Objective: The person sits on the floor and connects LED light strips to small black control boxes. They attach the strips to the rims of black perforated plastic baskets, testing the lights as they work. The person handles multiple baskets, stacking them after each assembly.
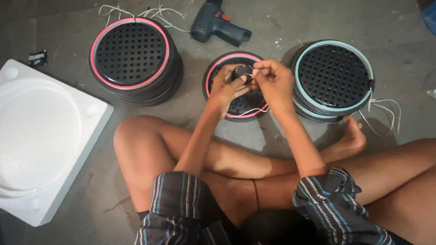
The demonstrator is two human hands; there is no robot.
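I sit cross-legged on the floor. My left hand and my right hand meet over a round black grille with a pink ring lying flat before me. Between the fingers of both hands is a small dark round part with thin white wires trailing from it across the grille. My right fingertips pinch a wire end at the part. Most of the grille's centre is hidden by my hands.
A stack of pink-ringed black grilles stands at the back left, a light-blue-ringed stack at the right with loose white wires. A blue cordless drill lies behind. A white foam tray sits at the left.
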